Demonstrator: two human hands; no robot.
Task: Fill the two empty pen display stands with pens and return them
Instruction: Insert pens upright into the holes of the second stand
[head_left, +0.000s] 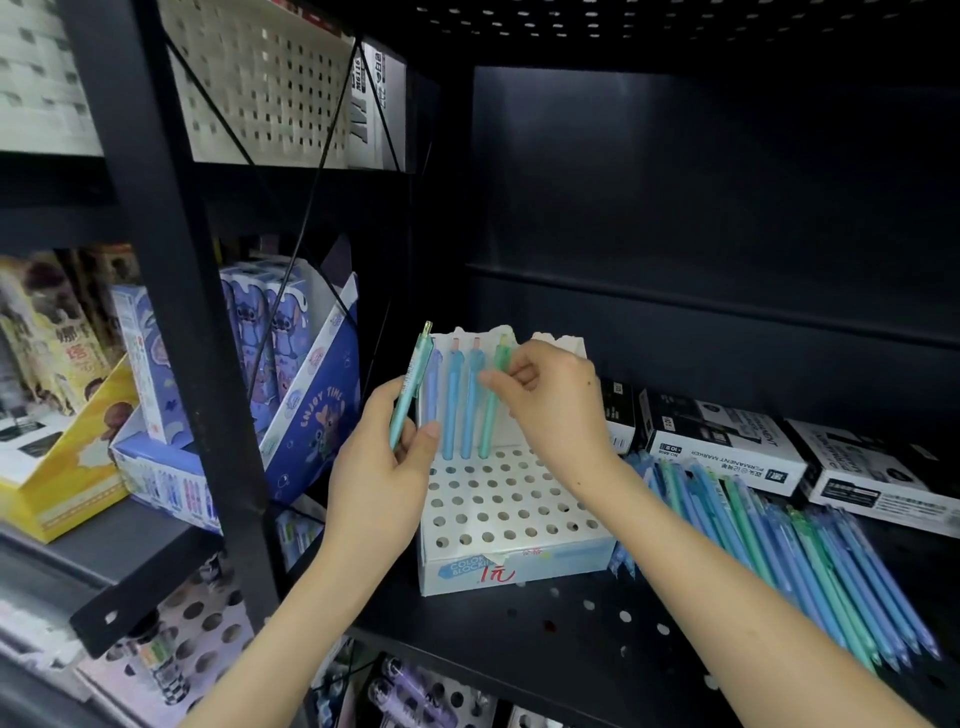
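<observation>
From the head camera, a white pen display stand (498, 514) sits on the black perforated shelf (519, 629), near its front edge and towards the left of this bay. Its top is a grid of round holes, most of them unfilled. Only the far row, against the stand's raised back card, has pens standing in it: a lavender pen (432, 400) at the left, then two blue pens (453, 410), then a green pen (488, 426).

The right hand (553, 402) reaches in from the right. Its thumb and fingertips pinch the green pen near its upper end, and the pen's lower tip meets the far row of holes.

The left hand (382, 467) is at the stand's left side, fingers curled round a teal pen (410, 387) held nearly upright, with the clip end sticking up above the hand.

Just to the right of the stand a heap of loose pens (779, 561) in blues and greens lies flat on the shelf, fanned towards the near right. Beyond the heap, black-and-white marker boxes (722, 449) lie against the far right.

In the next bay to the left stand a blue cartoon carton (317, 415) and a yellow box (67, 467).
</observation>
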